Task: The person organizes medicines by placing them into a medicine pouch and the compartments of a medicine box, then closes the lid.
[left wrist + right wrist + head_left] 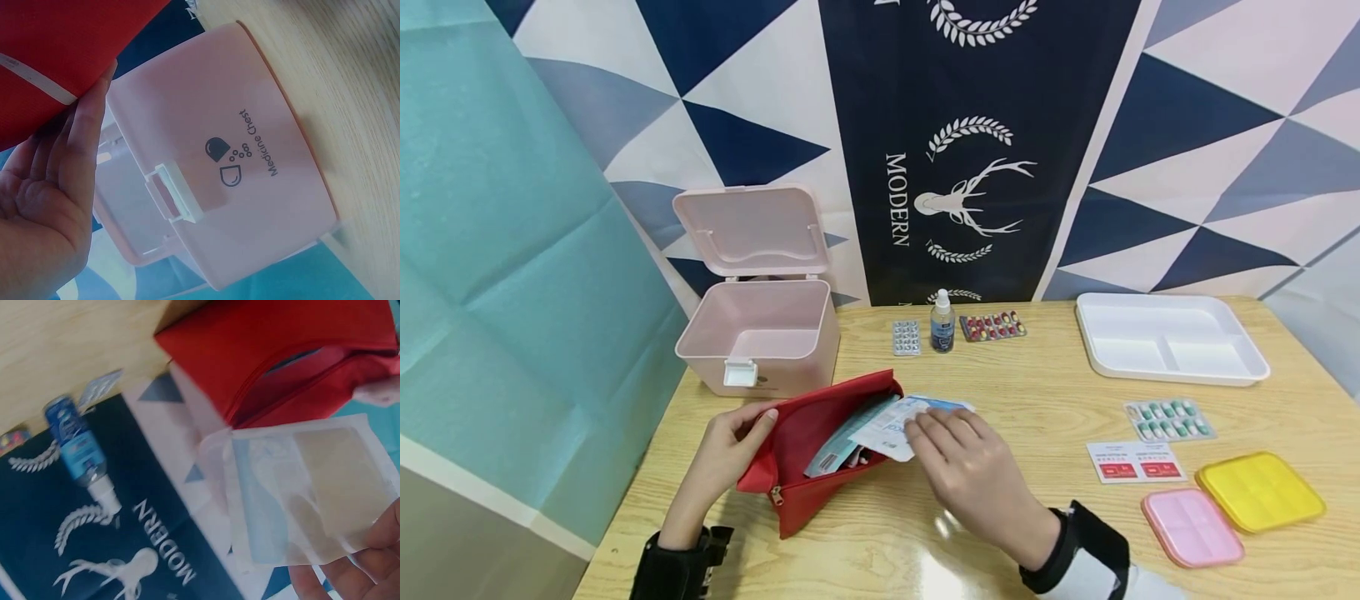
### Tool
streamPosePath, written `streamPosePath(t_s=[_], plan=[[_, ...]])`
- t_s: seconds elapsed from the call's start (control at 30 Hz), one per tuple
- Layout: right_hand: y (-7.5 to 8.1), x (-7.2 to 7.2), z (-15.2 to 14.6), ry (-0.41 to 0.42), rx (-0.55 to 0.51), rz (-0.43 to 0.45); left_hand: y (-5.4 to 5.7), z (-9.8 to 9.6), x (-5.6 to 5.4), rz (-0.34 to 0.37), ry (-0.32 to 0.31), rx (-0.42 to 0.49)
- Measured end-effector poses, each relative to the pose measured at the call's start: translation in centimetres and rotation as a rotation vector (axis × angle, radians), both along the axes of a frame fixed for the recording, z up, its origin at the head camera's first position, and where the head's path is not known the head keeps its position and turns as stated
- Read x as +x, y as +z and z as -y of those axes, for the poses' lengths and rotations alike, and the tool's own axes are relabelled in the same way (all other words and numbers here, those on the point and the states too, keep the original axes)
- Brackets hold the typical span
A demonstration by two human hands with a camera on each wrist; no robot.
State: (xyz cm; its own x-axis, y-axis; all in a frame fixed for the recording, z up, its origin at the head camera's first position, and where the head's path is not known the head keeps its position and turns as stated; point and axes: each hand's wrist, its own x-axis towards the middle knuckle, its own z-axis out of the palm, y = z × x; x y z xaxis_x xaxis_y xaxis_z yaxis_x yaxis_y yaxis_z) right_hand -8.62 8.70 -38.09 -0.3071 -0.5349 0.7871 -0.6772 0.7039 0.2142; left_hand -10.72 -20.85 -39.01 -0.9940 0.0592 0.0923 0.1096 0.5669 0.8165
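Note:
My left hand (722,454) grips the left side of a red zip pouch (812,502), thumb at its rim, and holds it tilted above the table with the mouth open. In the left wrist view, the fingers lie against the underside of the pouch (69,37). My right hand (958,467) pinches a flat white-and-blue sealed packet (887,427) at the pouch's right side. The right wrist view shows the packet (300,494) between thumb and fingers, pale and partly see-through. A teal packet (835,446) and small items partly hidden lie inside the pouch.
Behind the pouch stands an open pink medicine chest (790,362). Along the back are a silver blister pack (906,337), a spray bottle (942,325) and red-yellow capsules (992,326). Rightward lie a white tray (1120,367), green capsules (1168,419), a card (1135,454), yellow (1262,492) and pink cases (1192,527).

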Motion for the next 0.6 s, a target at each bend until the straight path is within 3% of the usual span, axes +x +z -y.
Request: streamPosePath(t_s=[0.13,0.4,0.6], plan=[[-0.7,0.1,1.3,0.019,0.059,-0.019,0.0,0.0,0.1,0.003,0.003,-0.003],[-1.6,0.0,3.5,-0.021,0.209,0.052,0.0,0.0,0.1,-0.007,-0.003,0.006],[-2.1,-0.8,4.8,-0.044,0.257,0.109,0.0,0.0,0.0,-0.004,-0.007,0.007]])
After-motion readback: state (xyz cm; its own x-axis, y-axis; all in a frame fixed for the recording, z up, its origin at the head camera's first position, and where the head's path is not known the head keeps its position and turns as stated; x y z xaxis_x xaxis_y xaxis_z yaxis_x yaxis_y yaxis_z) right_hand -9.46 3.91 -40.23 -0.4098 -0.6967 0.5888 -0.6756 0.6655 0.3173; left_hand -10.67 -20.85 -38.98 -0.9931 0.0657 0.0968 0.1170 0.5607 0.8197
